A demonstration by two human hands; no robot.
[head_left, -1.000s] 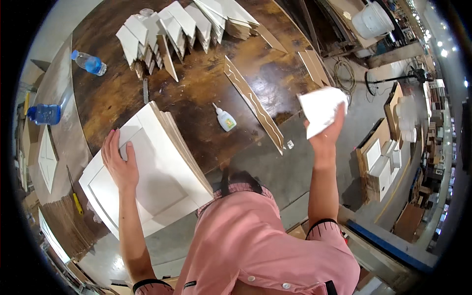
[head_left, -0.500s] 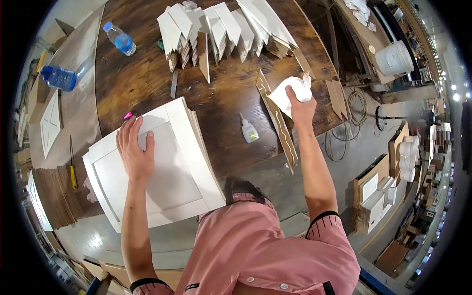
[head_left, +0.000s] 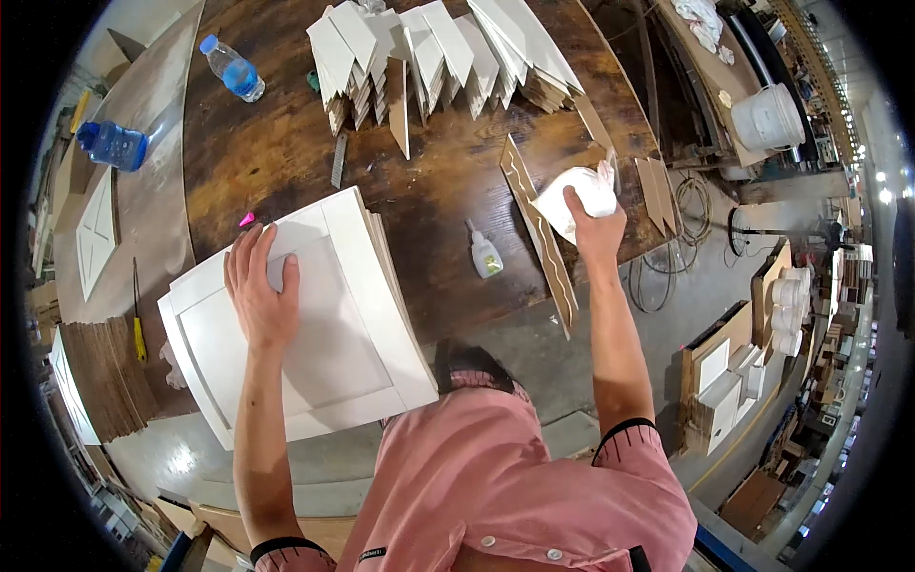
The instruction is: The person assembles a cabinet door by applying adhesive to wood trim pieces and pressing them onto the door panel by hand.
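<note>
My left hand [head_left: 262, 291] lies flat with fingers stretched on a white framed panel [head_left: 324, 296], the top one of a stack at the table's near edge. My right hand [head_left: 598, 229] grips a white, cone-shaped squeeze bag [head_left: 583, 194] with a crumpled top. The bag's narrow end points left, toward a long brown strip of board [head_left: 539, 229]. A wavy pale line of glue runs along that strip. Between the panel stack and the strip lies a small white glue bottle [head_left: 484, 252] with a thin nozzle.
Rows of stacked white angled pieces [head_left: 434, 57] line the table's far side. A metal ruler [head_left: 338, 160], a pink cap [head_left: 247, 219] and two blue-capped bottles [head_left: 232, 69] lie to the left. A yellow-handled screwdriver [head_left: 139, 338] is at far left, a white bucket [head_left: 768, 118] at right.
My right hand has moved slightly right with the squeeze bag, away from the strip. My left hand rests in the same place on the panel.
</note>
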